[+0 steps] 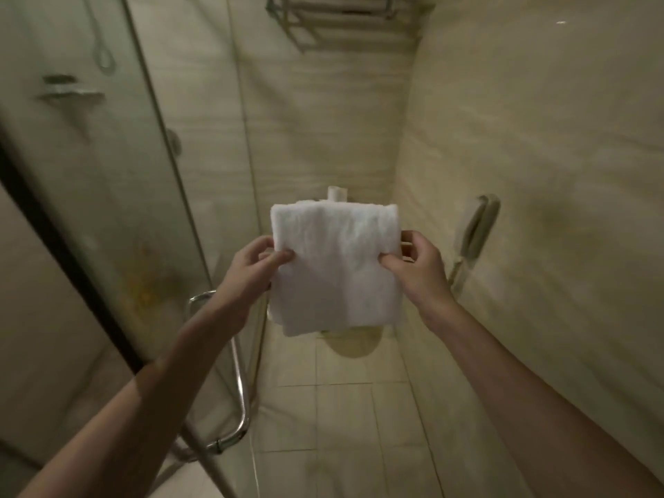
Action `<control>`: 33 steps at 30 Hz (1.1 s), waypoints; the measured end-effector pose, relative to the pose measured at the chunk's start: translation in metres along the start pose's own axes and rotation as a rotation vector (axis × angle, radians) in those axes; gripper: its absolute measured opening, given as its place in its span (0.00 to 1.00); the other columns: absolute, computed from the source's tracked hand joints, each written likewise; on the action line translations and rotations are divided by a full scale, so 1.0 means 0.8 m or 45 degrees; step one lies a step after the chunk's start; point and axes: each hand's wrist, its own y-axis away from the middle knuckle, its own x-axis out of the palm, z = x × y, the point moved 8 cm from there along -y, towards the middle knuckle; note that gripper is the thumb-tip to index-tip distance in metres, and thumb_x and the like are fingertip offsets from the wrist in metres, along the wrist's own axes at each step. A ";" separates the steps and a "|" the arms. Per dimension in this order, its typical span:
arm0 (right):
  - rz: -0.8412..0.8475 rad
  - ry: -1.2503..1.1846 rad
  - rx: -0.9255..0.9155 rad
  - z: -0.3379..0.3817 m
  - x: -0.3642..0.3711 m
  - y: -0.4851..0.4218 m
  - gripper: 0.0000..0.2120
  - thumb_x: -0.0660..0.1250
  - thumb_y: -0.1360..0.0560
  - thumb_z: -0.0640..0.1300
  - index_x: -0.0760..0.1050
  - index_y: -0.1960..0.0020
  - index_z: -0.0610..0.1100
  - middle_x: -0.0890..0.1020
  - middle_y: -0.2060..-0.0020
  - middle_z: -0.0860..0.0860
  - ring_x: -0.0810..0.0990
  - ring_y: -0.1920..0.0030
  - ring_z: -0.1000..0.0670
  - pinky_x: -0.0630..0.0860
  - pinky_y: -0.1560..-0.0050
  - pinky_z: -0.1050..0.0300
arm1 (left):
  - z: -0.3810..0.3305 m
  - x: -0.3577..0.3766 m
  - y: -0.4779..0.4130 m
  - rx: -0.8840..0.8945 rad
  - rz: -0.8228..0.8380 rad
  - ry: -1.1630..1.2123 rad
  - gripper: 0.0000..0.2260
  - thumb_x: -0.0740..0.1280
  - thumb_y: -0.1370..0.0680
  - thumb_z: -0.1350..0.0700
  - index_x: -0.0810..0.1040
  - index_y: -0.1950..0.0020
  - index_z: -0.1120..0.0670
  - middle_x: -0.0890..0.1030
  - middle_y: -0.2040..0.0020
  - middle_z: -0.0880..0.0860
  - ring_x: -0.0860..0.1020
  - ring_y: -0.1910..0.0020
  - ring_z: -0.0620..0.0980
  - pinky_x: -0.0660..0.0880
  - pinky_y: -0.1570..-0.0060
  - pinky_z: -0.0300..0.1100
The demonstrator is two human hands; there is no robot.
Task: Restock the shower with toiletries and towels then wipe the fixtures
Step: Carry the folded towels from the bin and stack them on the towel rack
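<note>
White fluffy folded towel (336,267), hand-held

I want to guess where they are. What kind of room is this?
Most likely a bathroom, maybe a hotel's. You can see a glass shower door, a metal rack high on the tiled wall, and a folded white towel.

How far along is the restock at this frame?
Done: nothing visibly; the wall rack overhead shows no towels in view, and the blurred shower shelf looks bare. In hand: a folded white towel, pinched by the left hand and right hand. Left: placing it, toiletries, wiping fixtures.
</note>
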 end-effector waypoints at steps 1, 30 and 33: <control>0.027 -0.007 0.003 -0.001 0.009 -0.010 0.16 0.73 0.27 0.43 0.78 0.40 0.47 0.84 0.50 0.55 0.83 0.51 0.57 0.79 0.60 0.64 | -0.002 -0.007 -0.004 0.009 -0.015 -0.021 0.09 0.70 0.22 0.55 0.81 0.44 0.56 0.84 0.56 0.52 0.82 0.55 0.52 0.76 0.50 0.52; 0.139 -0.062 -0.093 -0.043 0.195 -0.539 0.15 0.72 0.25 0.40 0.76 0.40 0.47 0.82 0.47 0.52 0.82 0.48 0.54 0.82 0.56 0.58 | 0.037 -0.049 -0.540 -0.026 -0.147 -0.037 0.09 0.69 0.21 0.56 0.80 0.41 0.54 0.86 0.50 0.55 0.84 0.49 0.58 0.78 0.42 0.62; 0.134 -0.069 -0.102 -0.055 0.210 -0.605 0.15 0.73 0.26 0.40 0.77 0.41 0.47 0.82 0.47 0.53 0.82 0.49 0.54 0.82 0.56 0.59 | 0.041 -0.047 -0.612 -0.027 -0.161 -0.044 0.09 0.69 0.21 0.57 0.80 0.41 0.54 0.86 0.51 0.55 0.85 0.50 0.58 0.78 0.41 0.61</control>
